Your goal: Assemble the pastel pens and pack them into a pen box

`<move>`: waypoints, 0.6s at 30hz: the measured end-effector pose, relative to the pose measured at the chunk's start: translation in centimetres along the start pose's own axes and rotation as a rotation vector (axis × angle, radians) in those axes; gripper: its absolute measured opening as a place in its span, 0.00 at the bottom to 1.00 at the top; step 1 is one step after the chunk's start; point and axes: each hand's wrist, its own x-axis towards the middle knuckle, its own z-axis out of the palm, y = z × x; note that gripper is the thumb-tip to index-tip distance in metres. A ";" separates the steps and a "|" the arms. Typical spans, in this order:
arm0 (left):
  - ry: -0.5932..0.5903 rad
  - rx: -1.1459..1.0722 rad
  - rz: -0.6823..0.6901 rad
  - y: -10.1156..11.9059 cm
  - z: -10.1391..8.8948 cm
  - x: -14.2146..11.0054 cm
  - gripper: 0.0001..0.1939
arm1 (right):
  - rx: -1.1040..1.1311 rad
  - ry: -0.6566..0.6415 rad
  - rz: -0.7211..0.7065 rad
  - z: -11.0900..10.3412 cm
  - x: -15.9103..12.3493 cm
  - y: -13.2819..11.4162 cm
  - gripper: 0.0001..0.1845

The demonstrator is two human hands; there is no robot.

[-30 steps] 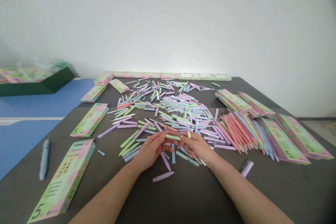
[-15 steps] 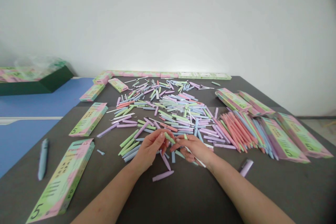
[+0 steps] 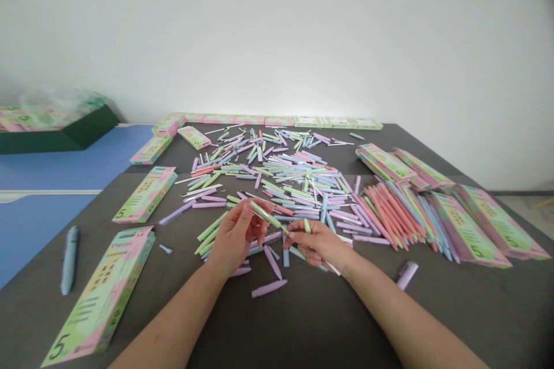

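Observation:
My left hand pinches a light green pen barrel, which slants down toward my right hand. Fingertips of the right hand close on a small green end piece at the barrel's lower tip; whether the two pieces are joined I cannot tell. Tucked in the right hand is another green pen part, and a thin white stick pokes out by the wrist. Loose purple barrels lie just below the hands. Beyond them spreads a heap of pastel pen parts.
Sorted coral barrels lie at the right, beside printed boxes. More boxes line the left, including a near one, and the back edge. A blue pen rests at far left. A green tray stands on the blue table.
My left hand has shifted slightly left and up, and more of the green barrel now shows between the hands. The right hand has stayed nearly in place.

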 end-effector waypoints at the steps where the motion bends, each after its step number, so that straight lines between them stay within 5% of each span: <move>1: 0.013 -0.010 0.008 0.1 -0.1 0.1 0.14 | 0.008 -0.004 0.002 0.0 0.0 0.0 0.13; 9: 0.119 -0.069 0.047 0.2 -0.5 0.5 0.13 | 0.055 -0.021 0.041 0.6 -0.7 -1.1 0.11; 18: 0.049 0.177 -0.076 -0.4 -0.3 -0.1 0.08 | 0.083 -0.089 0.016 0.6 -0.9 -1.1 0.11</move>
